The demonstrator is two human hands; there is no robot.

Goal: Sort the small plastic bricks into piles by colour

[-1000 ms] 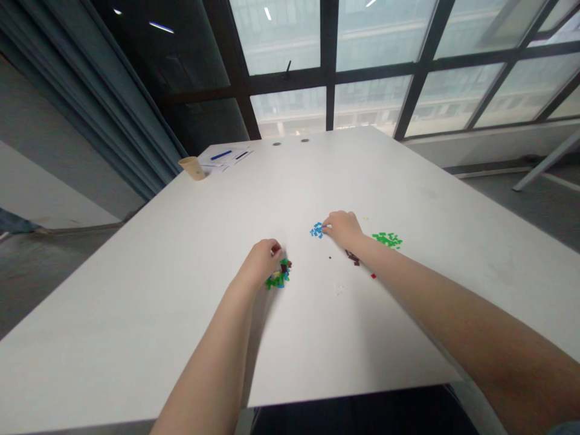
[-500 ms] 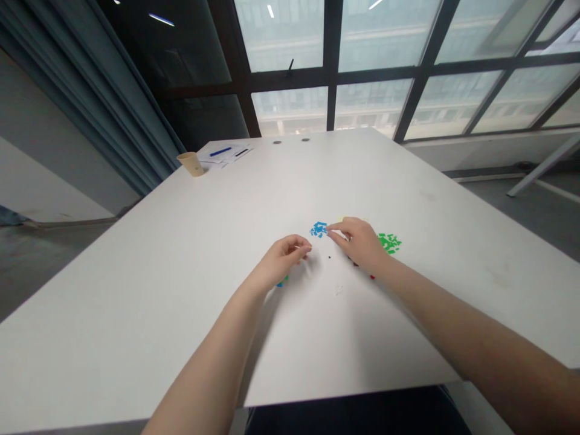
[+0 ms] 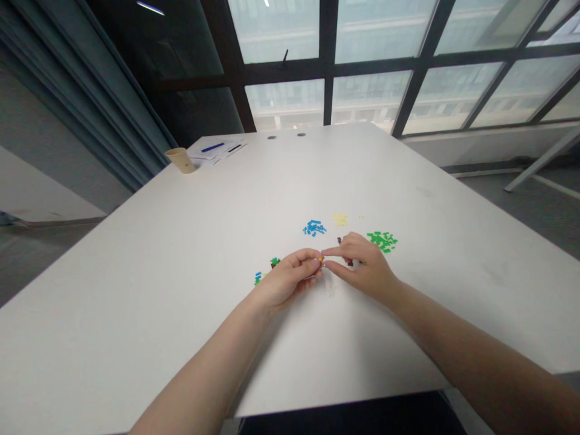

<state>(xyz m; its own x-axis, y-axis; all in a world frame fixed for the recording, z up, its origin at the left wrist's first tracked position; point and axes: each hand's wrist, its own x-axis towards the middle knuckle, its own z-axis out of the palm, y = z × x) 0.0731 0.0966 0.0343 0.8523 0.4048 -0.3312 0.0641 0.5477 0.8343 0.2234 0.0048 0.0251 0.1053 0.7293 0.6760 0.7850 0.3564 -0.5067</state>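
Observation:
My left hand (image 3: 293, 275) is closed in a pinch, holding a small yellow toy brick (image 3: 321, 259) at its fingertips. My right hand (image 3: 360, 261) meets it there, thumb and index finger curved toward each other at the brick; anything between those tips is too small to make out. Just beyond lies a pile of blue bricks (image 3: 314, 228). Yellow pieces (image 3: 339, 219) are scattered to the right of it. Green bricks (image 3: 382, 241) form a pile beyond my right wrist, and dark red-brown bricks (image 3: 350, 263) are partly hidden under that hand.
Beside my left hand sit a small green, blue and brown assembly (image 3: 275, 263) and some blue-green bricks (image 3: 258, 278). A paper cup (image 3: 180, 161) stands at the far left of the white table (image 3: 181, 241), near papers (image 3: 217, 154) with a blue pen (image 3: 212, 147).
My right hand has drawn back from the blue pile to my left hand's fingertips. The left hand has shifted slightly right, and the yellow brick in it now shows. The view has moved a little.

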